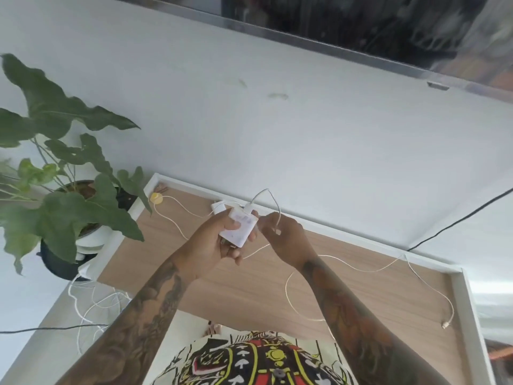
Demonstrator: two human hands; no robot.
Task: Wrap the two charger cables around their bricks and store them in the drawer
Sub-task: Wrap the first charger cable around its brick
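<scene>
My left hand (215, 241) grips a white charger brick (241, 226) above the wooden table (374, 290). Its thin white cable (344, 266) arches up from the brick's top, passes through my right hand (286, 240), which pinches it just right of the brick, then trails in loops across the table to a plug end (445, 325) near the right edge. A second white brick (219, 207) lies on the table behind my left hand, partly hidden; its cable (177, 202) runs left to a yellow disc (157, 197). No drawer is visible.
A potted plant (63, 173) with large leaves stands at the table's left end. Tangled white cords (91, 304) lie on the floor below it. A black cable (458, 220) runs down the wall at right. A dark screen (361, 23) hangs above.
</scene>
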